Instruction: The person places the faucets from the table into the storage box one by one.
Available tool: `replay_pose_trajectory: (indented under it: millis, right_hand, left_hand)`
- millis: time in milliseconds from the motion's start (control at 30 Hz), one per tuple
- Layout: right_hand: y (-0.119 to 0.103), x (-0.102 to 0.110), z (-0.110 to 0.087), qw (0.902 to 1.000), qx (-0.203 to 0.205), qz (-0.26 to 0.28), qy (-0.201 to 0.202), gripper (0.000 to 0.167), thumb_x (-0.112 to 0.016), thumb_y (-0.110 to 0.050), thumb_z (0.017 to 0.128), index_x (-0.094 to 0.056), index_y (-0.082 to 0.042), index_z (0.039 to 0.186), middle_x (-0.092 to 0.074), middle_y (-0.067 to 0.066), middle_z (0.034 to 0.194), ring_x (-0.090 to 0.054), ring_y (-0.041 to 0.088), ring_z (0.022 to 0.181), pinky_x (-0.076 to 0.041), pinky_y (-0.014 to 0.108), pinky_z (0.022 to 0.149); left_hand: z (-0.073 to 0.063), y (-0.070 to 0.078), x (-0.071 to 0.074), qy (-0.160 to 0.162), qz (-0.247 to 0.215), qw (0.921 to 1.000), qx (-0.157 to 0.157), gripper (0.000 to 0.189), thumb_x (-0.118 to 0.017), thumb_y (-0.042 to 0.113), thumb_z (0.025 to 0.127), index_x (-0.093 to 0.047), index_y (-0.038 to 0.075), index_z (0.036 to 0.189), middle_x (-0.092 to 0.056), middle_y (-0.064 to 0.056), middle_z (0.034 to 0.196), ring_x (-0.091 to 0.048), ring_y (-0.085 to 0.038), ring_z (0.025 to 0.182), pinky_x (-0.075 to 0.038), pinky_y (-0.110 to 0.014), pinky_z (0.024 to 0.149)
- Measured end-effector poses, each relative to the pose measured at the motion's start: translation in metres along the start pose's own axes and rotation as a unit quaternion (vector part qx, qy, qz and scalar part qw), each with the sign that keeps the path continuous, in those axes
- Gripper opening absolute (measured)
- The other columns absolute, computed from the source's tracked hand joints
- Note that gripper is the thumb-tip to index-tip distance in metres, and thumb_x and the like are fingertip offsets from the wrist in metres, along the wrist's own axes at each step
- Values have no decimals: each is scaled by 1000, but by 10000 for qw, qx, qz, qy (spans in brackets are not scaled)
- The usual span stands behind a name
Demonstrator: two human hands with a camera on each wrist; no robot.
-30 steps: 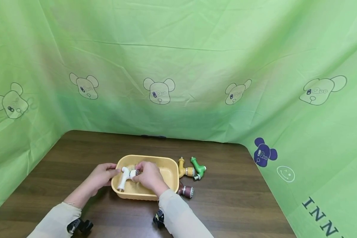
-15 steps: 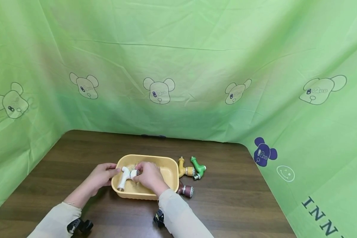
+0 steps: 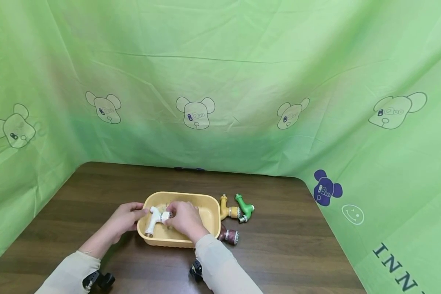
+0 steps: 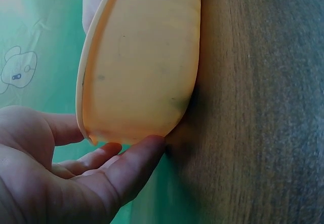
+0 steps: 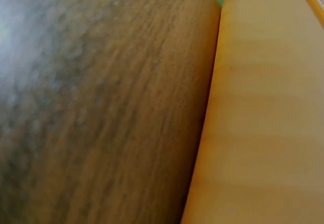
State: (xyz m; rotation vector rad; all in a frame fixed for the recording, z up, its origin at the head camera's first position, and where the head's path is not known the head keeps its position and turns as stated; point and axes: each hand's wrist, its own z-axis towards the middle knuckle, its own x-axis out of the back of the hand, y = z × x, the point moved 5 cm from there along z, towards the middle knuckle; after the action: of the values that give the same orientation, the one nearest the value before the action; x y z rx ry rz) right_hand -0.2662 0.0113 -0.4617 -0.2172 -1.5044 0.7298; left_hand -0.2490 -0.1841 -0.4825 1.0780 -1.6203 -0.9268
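Observation:
A white plastic faucet (image 3: 153,221) lies in a yellow rectangular tub (image 3: 209,198), with its spout toward the tub's front left corner. My right hand (image 3: 185,218) reaches over the front rim and holds the faucet's ribbed white knob at its metal-coloured end. Its fingertips are partly hidden in the head view, and the right wrist view shows only the tub's outer wall (image 5: 258,107) and the table. At the tub's left end, my left hand (image 3: 123,220) grips the rim. In the left wrist view its fingers (image 4: 134,165) touch the outside near the base.
Right of the tub lie a yellow faucet (image 3: 225,209) and a green faucet (image 3: 246,207). A dark red faucet (image 3: 232,236) sits nearer the front, partly hidden by the tub. Green printed cloth (image 3: 206,147) rises behind the wooden table (image 3: 279,241).

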Motion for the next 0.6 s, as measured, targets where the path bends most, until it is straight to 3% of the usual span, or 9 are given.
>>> replay_pose_trajectory:
  millis: [600]
  right_hand:
    - [-3, 1, -2, 9993, -43, -347, -92, 23, -90, -30, 75, -75, -25, 92, -60, -16, 74, -54, 15, 83, -37, 34, 80]
  left_hand:
    - [0, -1, -1, 29, -54, 10000, -19, 54, -56, 21, 106, -42, -13, 146, -55, -32, 138, -67, -28, 110, -61, -40, 82]
